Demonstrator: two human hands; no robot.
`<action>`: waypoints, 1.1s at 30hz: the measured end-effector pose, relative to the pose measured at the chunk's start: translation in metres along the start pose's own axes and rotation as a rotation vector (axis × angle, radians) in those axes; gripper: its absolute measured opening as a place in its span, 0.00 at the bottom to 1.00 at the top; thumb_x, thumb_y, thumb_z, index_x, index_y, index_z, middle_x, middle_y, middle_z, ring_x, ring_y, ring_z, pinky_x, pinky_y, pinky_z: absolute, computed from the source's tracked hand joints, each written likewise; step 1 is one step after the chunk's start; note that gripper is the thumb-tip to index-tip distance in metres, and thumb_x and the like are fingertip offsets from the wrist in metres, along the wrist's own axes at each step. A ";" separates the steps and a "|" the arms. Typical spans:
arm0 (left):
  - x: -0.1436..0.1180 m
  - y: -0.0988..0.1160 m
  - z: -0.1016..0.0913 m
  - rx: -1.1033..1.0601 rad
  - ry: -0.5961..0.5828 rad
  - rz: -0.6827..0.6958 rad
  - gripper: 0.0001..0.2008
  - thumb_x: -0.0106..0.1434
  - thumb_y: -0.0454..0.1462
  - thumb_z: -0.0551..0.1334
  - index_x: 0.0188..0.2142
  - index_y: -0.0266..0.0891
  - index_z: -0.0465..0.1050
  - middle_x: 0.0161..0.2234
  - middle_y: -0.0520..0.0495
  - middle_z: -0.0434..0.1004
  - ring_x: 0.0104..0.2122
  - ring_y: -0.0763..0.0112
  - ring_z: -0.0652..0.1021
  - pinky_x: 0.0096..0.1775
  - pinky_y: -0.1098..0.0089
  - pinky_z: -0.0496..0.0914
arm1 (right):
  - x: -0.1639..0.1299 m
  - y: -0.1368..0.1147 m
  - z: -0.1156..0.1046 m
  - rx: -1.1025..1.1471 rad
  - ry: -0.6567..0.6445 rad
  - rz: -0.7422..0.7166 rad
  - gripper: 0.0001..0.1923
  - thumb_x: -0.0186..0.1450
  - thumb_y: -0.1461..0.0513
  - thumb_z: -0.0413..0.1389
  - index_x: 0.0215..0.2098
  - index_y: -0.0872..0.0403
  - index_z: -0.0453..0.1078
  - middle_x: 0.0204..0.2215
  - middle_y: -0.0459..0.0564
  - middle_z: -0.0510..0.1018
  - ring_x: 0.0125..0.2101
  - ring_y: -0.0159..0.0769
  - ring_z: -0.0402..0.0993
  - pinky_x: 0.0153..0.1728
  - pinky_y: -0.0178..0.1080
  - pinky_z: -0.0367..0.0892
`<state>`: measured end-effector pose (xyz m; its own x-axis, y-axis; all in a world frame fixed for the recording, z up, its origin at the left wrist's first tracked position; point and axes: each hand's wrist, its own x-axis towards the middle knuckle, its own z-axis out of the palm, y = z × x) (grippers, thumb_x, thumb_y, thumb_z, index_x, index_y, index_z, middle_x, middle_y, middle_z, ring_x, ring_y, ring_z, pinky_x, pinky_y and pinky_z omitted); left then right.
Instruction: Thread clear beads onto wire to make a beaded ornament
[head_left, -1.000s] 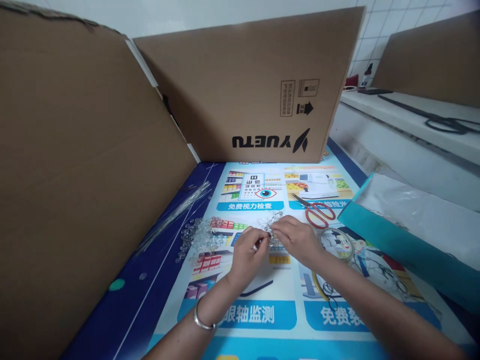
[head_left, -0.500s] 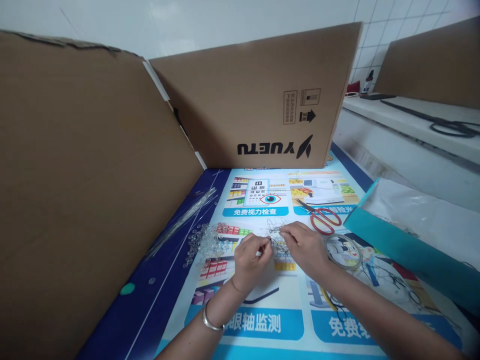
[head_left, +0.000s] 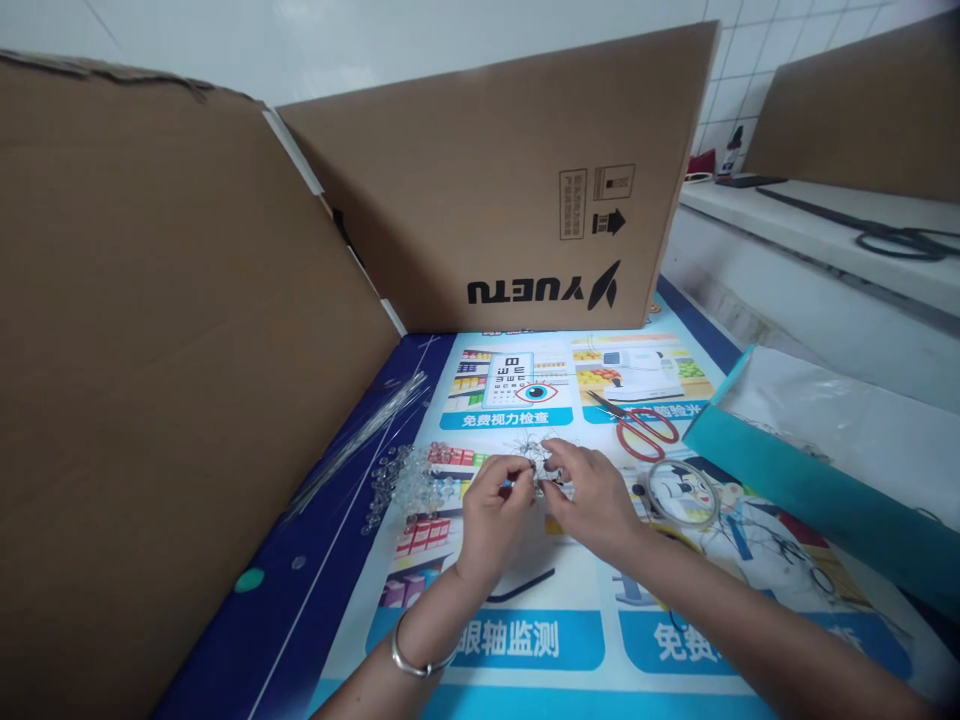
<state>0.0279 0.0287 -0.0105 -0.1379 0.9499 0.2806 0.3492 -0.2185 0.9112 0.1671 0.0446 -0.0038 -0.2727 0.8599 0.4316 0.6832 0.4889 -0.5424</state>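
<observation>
A small tangle of thin dark wire bits (head_left: 538, 462) sits on the table mat, and both hands meet right at it. The left hand (head_left: 491, 510) has its thumb and first finger pressed together on a tiny piece at the near edge of the tangle. The right hand (head_left: 592, 490) pinches the same spot from the other side, fingertips almost touching the left ones. The piece itself is too small to make out.

A silver bangle (head_left: 416, 655) rings the left wrist, closer to the person than the pinch.

Just left of the pinch lies a heap of small clear plastic beads (head_left: 401, 480). Farther left, a bundle of long clear thin rods (head_left: 360, 435) lies slanted along a big brown cardboard wall (head_left: 165, 380).

Just right of the pinch lies a round clear roll of tape (head_left: 681, 492). Behind that, a little farther from the person, are scissors with red handles (head_left: 641, 428). Well to the right stands a teal box with a clear plastic bag in it (head_left: 817, 470).

All of this rests on a bright printed mat with pictures and blue labels (head_left: 517, 630). Far behind the pinch stands a brown cardboard sheet with black letters (head_left: 495, 190).
</observation>
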 end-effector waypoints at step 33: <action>0.007 0.010 -0.012 -0.465 -0.188 -0.240 0.04 0.59 0.37 0.58 0.30 0.37 0.65 0.22 0.55 0.61 0.21 0.79 0.60 0.25 0.76 0.56 | 0.008 0.017 -0.004 0.008 -0.217 -0.241 0.13 0.60 0.69 0.50 0.43 0.54 0.66 0.33 0.49 0.74 0.36 0.35 0.67 0.38 0.37 0.60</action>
<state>0.0193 0.0304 0.0039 0.0193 0.9994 0.0286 -0.1230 -0.0261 0.9921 0.1790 0.0595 -0.0067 -0.5647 0.7299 0.3853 0.5761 0.6829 -0.4492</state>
